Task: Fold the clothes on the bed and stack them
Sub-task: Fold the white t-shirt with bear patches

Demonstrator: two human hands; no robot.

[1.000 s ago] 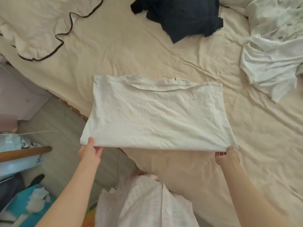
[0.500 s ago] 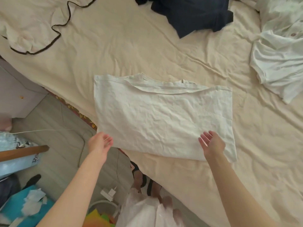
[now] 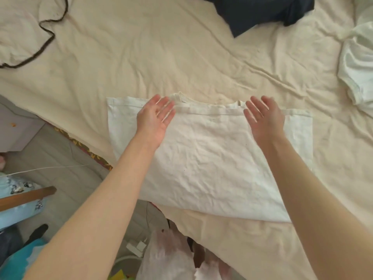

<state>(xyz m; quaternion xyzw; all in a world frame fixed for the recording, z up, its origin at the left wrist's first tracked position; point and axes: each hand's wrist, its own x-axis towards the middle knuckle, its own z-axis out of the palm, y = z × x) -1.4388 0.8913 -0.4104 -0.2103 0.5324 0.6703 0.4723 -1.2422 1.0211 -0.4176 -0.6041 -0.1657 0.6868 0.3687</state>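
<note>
A cream-sheeted bed (image 3: 161, 63) carries a folded white cotton T-shirt (image 3: 212, 162) at centre. The left hand (image 3: 154, 118) and right hand (image 3: 264, 118), fingers straight and slightly spread, holding nothing, reach over its collar edge at 12 o'clock.

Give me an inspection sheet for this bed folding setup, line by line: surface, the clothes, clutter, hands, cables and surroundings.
Surface: bed sheet, cream, wrinkled.
Job's things: white shirt lies flat and half-folded near the bed edge; dark garment and pale garment lie unfolded at the far side.
Clutter: cream blanket with dark trim at far left.
Hands: left hand and right hand, fingers straight, over the shirt's collar end; contact unclear.
Cables: thin white cord across the floor; white charger below.
Surroundings: grey floor, wooden bar.
</note>
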